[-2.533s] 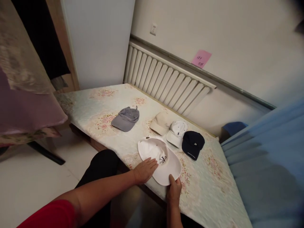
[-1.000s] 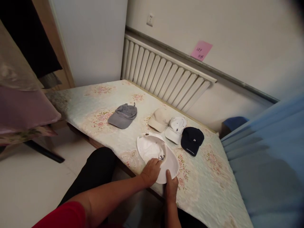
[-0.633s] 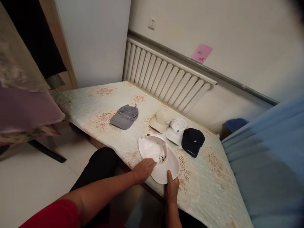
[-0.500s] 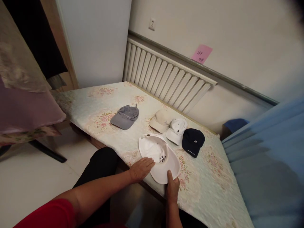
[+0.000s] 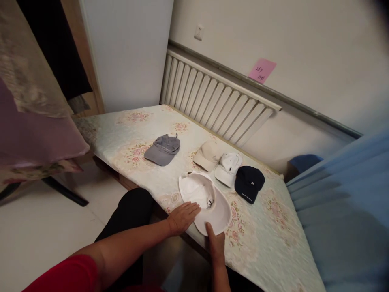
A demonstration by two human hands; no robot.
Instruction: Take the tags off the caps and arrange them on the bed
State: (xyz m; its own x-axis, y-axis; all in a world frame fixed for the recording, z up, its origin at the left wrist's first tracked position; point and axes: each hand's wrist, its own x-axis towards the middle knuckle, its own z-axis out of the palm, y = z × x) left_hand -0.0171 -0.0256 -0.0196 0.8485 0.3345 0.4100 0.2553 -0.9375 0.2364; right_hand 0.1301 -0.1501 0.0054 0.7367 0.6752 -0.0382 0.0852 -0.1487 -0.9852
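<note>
L hand [image 5: 184,218]: fingers tog., against lg. wht cap [image 5: 201,191]
R hand [image 5: 216,243]: pinching brim [image 5: 219,214]
Other 4 caps [image 5: 206,155]: lie beyond fingers, none held

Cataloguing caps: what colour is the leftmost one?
The leftmost cap is grey, clearest in the head view.

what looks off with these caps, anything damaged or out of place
No damage shows. The grey cap sits apart, left of the close row of beige cap, white cap and navy cap. The pale cap gripped by the right hand appears hollow side up, unlike the others.
</note>
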